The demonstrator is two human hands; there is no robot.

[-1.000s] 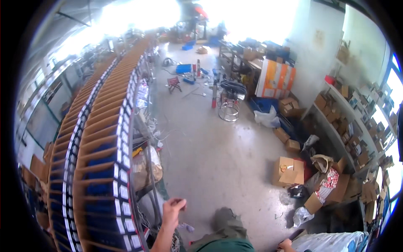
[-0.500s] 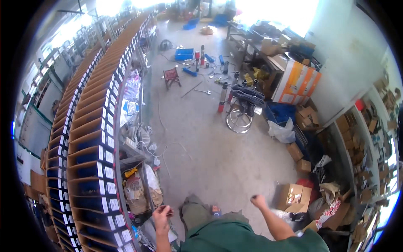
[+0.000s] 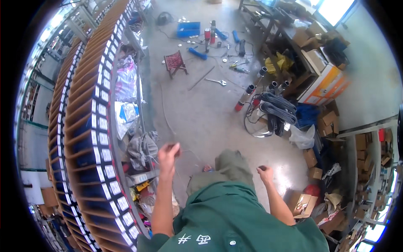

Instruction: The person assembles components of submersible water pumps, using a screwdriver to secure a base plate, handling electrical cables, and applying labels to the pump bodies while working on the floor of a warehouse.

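Note:
My left hand (image 3: 168,157) is raised in front of me on the left, near the lower shelf of the rack. Its fingers are curled together and slightly blurred, so what they hold, if anything, is hidden. My right hand (image 3: 265,173) hangs to the right of my knee, over the bare floor. Its fingers are closed, with something small and dark at their tips that I cannot make out. Neither hand touches the things around it. A grey cloth bundle (image 3: 142,149) on the lower shelf is nearest to the left hand.
A long rack of cardboard bins (image 3: 90,138) runs along my left. Ahead on the floor are a folding stool (image 3: 175,62), an adjustable wrench (image 3: 216,81), a blue crate (image 3: 188,29) and black-and-red cylinders (image 3: 244,98). Coiled cable (image 3: 278,107) and an open carton (image 3: 301,203) lie rightward.
My left hand has risen and moved forward. The right hand has also come up a little. My view has tilted and shifted, and my legs have changed position.

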